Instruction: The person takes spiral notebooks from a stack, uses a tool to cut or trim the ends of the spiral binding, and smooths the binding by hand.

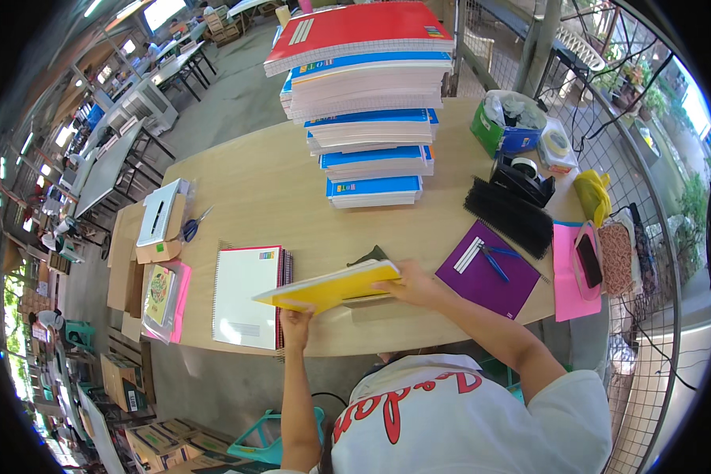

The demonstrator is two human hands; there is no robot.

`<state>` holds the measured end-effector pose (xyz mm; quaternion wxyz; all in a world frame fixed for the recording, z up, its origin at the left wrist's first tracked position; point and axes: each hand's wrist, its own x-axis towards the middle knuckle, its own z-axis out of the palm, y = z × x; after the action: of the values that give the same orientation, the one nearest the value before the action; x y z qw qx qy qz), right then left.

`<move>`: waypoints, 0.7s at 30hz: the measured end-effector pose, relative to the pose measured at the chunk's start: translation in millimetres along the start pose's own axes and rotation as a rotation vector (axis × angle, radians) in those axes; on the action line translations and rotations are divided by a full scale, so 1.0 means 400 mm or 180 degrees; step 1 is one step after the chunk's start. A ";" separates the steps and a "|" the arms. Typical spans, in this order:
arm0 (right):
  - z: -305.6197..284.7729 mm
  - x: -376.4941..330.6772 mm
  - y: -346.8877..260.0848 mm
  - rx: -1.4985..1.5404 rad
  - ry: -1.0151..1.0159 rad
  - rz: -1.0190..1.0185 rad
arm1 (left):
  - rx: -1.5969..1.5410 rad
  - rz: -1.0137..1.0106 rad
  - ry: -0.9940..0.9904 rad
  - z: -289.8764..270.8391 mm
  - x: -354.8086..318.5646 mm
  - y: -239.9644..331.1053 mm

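Observation:
Both hands hold a yellow-covered notebook (336,288) tilted above the near edge of the table. My left hand (295,317) grips its lower left corner from below, and my right hand (411,286) has fingers closed on its right end. Beneath the notebook is a low, light-coloured object (371,302) whose kind I cannot make out. Just behind lies a dark green cloth-like piece (369,256). Left of my left hand rests a stack of spiral notebooks with a white cover (246,296) on top.
A tall stack of notebooks, topped by a red cover (359,33), stands at the back. A purple notebook (490,272) with pens, a black brush (509,217) and a tape dispenser (521,180) are at right. Scissors (195,225) lie at left near a cardboard box (159,251).

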<state>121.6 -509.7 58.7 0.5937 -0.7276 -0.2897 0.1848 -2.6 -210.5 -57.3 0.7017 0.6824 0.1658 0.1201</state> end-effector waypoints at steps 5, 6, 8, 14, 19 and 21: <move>-0.080 -0.156 0.202 0.1139 0.0733 0.0387 | 0.0087 0.0188 -0.0400 0.128 -0.015 -0.131; -0.070 -0.175 0.224 0.1121 0.0751 0.0391 | 0.0173 0.0223 -0.0615 0.140 -0.013 -0.139; -0.054 -0.200 0.246 0.0771 0.0927 0.0157 | 0.0240 0.0272 -0.0827 0.148 -0.012 -0.156; -0.044 -0.215 0.323 0.0935 0.1130 0.0474 | 0.1870 0.0789 0.0192 0.348 -0.176 0.222; -0.118 -0.229 0.280 0.0252 0.0393 0.0274 | 0.3231 0.2564 -0.0638 0.581 -0.143 0.376; -0.263 -0.221 0.294 -0.0609 0.0965 0.0162 | 0.3138 0.2654 -0.0598 0.588 -0.130 0.356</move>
<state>142.2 -660.9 -38.4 0.5537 -0.8074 -0.1947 0.0595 51.2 -441.1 91.4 0.2124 0.9390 -0.1392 0.2320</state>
